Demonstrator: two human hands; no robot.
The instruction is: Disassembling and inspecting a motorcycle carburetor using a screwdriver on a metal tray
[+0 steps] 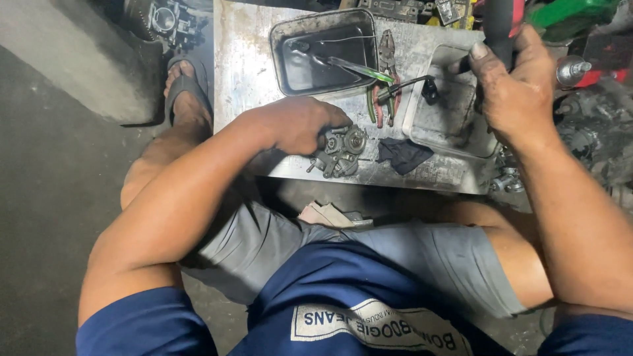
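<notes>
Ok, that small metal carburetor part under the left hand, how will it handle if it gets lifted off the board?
The metal part looks like solid cast metal, so probably stiff and heavy for its size. Its surface and the left hand look grimy, so it may be slippery. Its lumpy shape with jutting fittings suggests it would rock on the board rather than roll.

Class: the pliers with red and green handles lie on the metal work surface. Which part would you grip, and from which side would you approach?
Probably grip the pliers by the paired handles, coming from the near edge. The handles point toward the person, while the jaws lie between the dark tray and the pale tray.
</notes>
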